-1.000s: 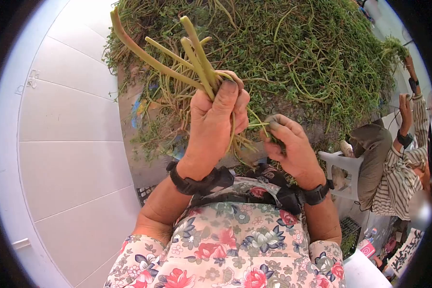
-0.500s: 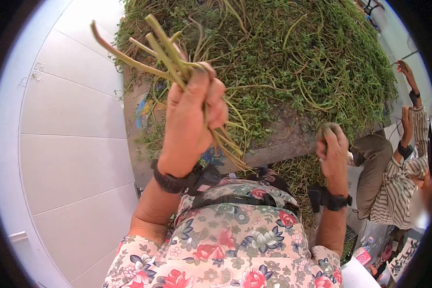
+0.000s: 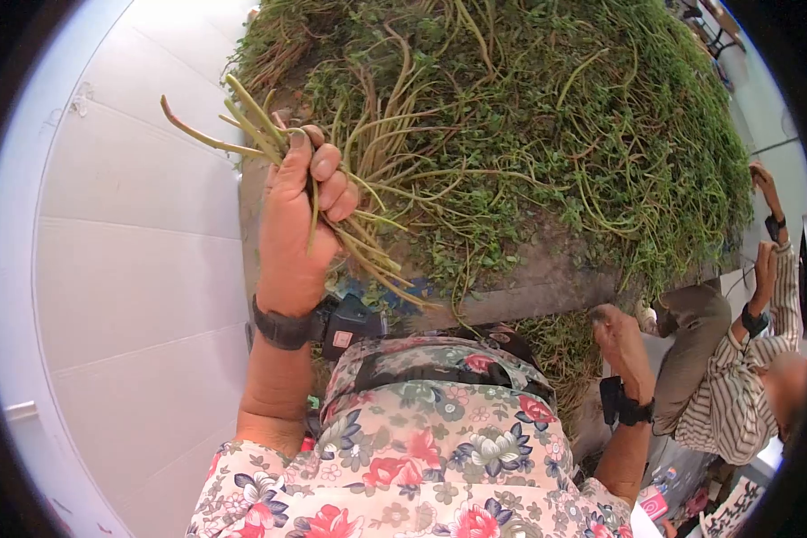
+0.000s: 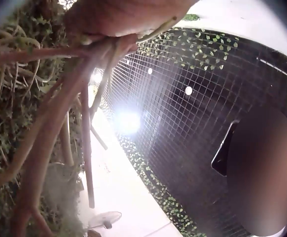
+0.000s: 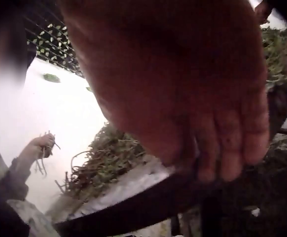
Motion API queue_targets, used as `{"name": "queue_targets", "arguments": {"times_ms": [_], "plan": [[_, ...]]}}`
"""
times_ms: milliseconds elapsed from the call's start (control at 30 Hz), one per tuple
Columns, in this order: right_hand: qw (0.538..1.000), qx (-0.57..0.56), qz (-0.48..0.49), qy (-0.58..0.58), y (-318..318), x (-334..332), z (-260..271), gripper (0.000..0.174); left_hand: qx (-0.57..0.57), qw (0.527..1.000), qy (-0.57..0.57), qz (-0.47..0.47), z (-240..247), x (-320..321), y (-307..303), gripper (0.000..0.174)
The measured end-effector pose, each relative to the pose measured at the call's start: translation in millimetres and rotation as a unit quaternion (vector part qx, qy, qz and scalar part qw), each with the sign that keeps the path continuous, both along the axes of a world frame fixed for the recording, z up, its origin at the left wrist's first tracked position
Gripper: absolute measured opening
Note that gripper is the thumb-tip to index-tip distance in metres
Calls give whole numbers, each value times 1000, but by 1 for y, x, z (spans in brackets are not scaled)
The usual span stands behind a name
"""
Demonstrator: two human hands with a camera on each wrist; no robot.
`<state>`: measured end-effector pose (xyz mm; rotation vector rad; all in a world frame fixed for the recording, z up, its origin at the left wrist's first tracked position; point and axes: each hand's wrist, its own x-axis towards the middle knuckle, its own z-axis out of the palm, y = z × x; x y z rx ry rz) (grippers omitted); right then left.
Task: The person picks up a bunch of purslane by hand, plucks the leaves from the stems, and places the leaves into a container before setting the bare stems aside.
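Observation:
My left hand [image 3: 298,211] grips a bunch of plant stems [image 3: 258,125] over the left side of the table. Thick cut ends stick out above the thumb, and thinner stems hang below the fist. In the left wrist view, the brown-green stems [image 4: 44,143] fan out below the hand. At the table's front edge, low on the right, is my right hand [image 3: 624,345] with loosely bent fingers and nothing visible in them. Its fingers [image 5: 230,148] hang downward in the right wrist view. A big heap of leafy green plants [image 3: 547,117] covers the table.
The table's wooden edge [image 3: 547,298] runs in front of my body. Below it lies another mass of stems [image 3: 560,336]. A person in a striped shirt [image 3: 731,394] sits at the right. White panels [image 3: 143,278] stand along the left.
My right hand has left the bunch and moved right and down past the table's edge; the greenery in it no longer shows. My left hand has carried the stems left and slightly down.

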<state>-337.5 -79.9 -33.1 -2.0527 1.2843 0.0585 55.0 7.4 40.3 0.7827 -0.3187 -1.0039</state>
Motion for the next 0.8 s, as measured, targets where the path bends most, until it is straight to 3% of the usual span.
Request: {"name": "queue_targets", "arguments": {"times_ms": [100,233,433,533,633,733,800], "plan": [[996,6,8,-94,-4,42,19,21,16,999,-12,50,10,5,13,14],[981,-63,107,-148,-8,84,16,19,31,993,-46,102,17,18,43,15],[978,17,144,-148,-5,127,20,21,75,968,-120,206,16,41,116,16],[966,-27,213,-143,-8,137,13,22,113,944,-125,284,3,50,158,16],[975,43,198,-93,-6,157,18,21,135,920,-103,353,-25,63,204,13],[970,54,207,-114,-3,167,9,20,168,898,-98,394,-57,70,248,12],[969,63,214,-109,-1,175,10,20,238,868,-117,420,-74,68,273,13]]}}
